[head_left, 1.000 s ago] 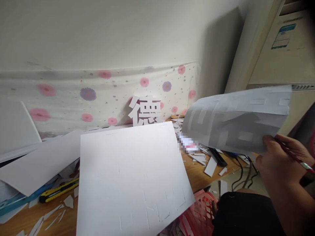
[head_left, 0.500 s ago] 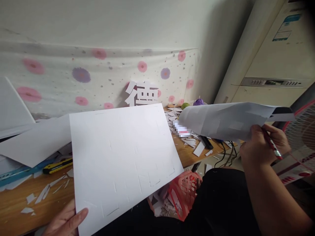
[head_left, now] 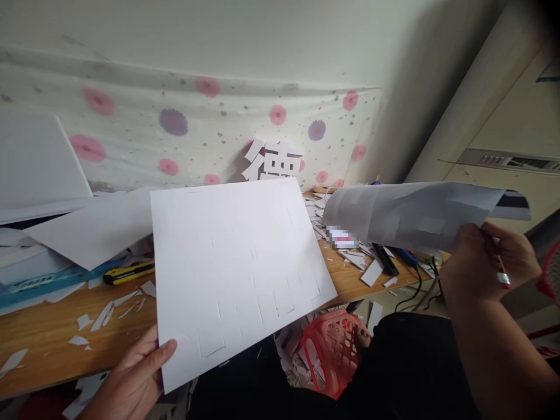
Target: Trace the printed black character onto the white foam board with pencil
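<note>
My left hand (head_left: 137, 370) grips the lower left edge of a white foam board (head_left: 236, 256), thumb on its face. Short cut lines or creases mark the board, which is held tilted above the table edge. My right hand (head_left: 485, 262) is closed on the end of a curled sheet of paper (head_left: 406, 213), whose far right end shows a dark printed part. A red pencil (head_left: 502, 273) with a silver band is also held in that hand, its other end hidden. Behind the board, a white cut-out character (head_left: 280, 160) leans against the wall covering.
A yellow utility knife (head_left: 129, 273) lies on the wooden table (head_left: 39, 356) among white scraps. More white sheets (head_left: 91, 233) are stacked at left. A red plastic basket (head_left: 335, 350) with scraps stands below the table edge. Cables and a fan are on the right.
The view has swung left, so the surroundings sit farther right in the picture. Both hands keep their holds on the board, paper and pencil.
</note>
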`<state>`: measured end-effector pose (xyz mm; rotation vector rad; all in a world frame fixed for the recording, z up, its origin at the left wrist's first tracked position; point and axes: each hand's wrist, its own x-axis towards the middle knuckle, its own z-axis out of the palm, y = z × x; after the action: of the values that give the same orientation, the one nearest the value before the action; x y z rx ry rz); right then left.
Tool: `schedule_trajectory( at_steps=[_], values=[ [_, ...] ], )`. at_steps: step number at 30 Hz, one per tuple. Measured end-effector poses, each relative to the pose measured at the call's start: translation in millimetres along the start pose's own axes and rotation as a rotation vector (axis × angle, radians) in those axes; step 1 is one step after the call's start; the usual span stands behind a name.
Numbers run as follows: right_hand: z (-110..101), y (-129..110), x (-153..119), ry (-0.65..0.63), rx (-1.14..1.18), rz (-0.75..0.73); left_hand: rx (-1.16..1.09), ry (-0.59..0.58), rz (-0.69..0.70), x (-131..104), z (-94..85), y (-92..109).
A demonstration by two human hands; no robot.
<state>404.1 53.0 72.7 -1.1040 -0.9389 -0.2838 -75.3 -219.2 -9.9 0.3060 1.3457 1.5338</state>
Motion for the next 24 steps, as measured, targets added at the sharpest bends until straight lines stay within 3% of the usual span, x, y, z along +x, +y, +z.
schedule_trajectory(
  at_steps=[4,9,12,18,21,23,24],
  values=[
    [11,-19,7,0.126,0.021,-0.122,-0.065,0.036,0.008,4,2.8,7],
    [30,-49,14,0.024,0.055,-0.297,-0.082,-0.001,0.050,18,-5.7,9],
    [42,-58,11,-0.054,0.008,-0.383,-0.086,0.022,0.100,21,-1.1,14],
    [74,-55,9,-0.052,0.039,-0.529,-0.119,0.204,0.089,27,14.9,31],
    [93,-50,13,-0.023,0.082,-0.549,0.090,0.347,0.222,40,2.7,28],
    [104,-46,15,-0.005,0.060,-0.503,0.448,0.404,0.421,50,-11.7,27],
    [109,-45,15,-0.014,0.045,-0.466,0.508,0.428,0.470,53,-18.4,29]
  ],
)
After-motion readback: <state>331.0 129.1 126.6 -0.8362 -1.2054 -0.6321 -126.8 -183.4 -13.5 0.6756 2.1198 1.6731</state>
